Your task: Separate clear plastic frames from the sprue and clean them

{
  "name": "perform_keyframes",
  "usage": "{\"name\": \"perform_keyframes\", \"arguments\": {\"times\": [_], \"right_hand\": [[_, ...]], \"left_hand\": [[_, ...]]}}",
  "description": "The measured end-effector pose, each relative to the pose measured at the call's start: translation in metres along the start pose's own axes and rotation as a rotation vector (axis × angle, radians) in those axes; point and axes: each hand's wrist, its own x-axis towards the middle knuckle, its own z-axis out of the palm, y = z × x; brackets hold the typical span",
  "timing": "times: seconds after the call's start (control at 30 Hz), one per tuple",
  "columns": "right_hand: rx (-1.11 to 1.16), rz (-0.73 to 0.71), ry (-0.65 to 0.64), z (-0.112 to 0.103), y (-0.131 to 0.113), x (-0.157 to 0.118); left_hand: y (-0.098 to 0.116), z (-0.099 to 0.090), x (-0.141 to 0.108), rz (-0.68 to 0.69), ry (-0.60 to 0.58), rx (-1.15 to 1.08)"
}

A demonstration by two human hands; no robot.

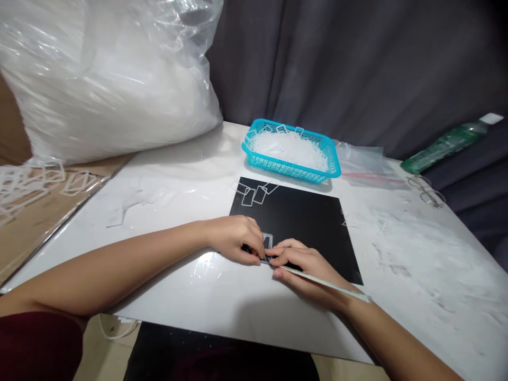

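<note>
A black mat [313,219] lies on the white table. At its near left edge is a small translucent rectangular frame [268,239], and the fingertips of both hands meet at its lower end. My left hand [240,239] has its fingers curled and pinched on the frame's left side. My right hand [307,267] is closed around a thin pale stick [325,284], which runs back over the wrist; its fingertips also touch the frame. Several thin white rectangular frames [260,194] lie loose at the mat's far left corner.
Beyond the mat stands a blue basket [335,168] of small white pieces. A large plastic bag [119,90] fills the back left, near more white frames [32,185]. Clear bags [367,161], a green bottle [444,145] and glasses [427,191] are at the back right.
</note>
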Motion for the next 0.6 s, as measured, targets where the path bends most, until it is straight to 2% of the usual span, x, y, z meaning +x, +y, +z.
{"name": "perform_keyframes", "arguments": {"times": [0.3, 0.47, 0.6], "right_hand": [[0.079, 0.052, 0.012, 0.0013, 0.0006, -0.0004], [0.176, 0.087, 0.059, 0.0017, 0.0009, -0.0017], [0.213, 0.107, 0.046, -0.0001, 0.0030, -0.0032]], "left_hand": [[-0.0012, 0.0020, -0.0006, 0.002, 0.047, -0.008], [-0.0012, 0.0026, -0.0009, -0.025, 0.030, -0.004], [-0.0004, 0.0023, -0.0002, -0.028, 0.025, 0.009]]}}
